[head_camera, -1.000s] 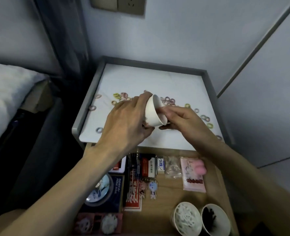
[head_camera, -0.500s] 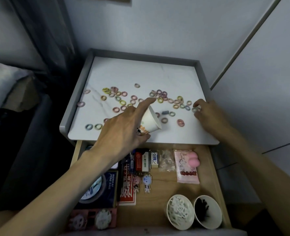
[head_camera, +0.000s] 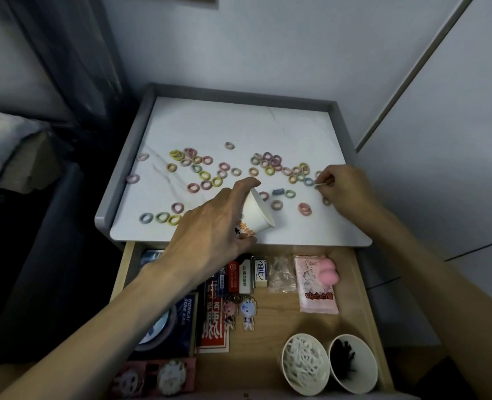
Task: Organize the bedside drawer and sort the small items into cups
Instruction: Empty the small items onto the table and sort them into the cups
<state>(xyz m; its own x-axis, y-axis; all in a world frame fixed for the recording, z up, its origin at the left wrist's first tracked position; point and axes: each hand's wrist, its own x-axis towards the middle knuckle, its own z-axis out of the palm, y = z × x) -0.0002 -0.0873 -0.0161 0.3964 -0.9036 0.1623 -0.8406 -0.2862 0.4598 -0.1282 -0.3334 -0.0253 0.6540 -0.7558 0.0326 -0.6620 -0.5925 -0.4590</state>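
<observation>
My left hand (head_camera: 216,226) grips a white paper cup (head_camera: 256,213), tilted with its mouth turned right and down over the front of the white nightstand top (head_camera: 239,122). Several small pastel hair ties (head_camera: 204,176) lie scattered across that top. At the right side my right hand (head_camera: 344,187) pinches one small hair tie (head_camera: 317,184) between thumb and fingertips. Below, the wooden drawer (head_camera: 270,319) stands pulled out. Two paper cups stand at its front right: one with white ties (head_camera: 305,363), one with black ties (head_camera: 353,362).
The drawer also holds a dark round box (head_camera: 167,327), a red card pack (head_camera: 214,324), erasers (head_camera: 260,271), two keychain figures (head_camera: 240,311), a clear bag (head_camera: 281,274) and a pink packet (head_camera: 317,284). A grey raised rim (head_camera: 123,180) borders the top. A bed (head_camera: 5,145) lies left.
The cup's hair ties now lie spilled over the top. My right hand let go of the cup, moved right and pinched a tie. My left hand lowered the tilted cup.
</observation>
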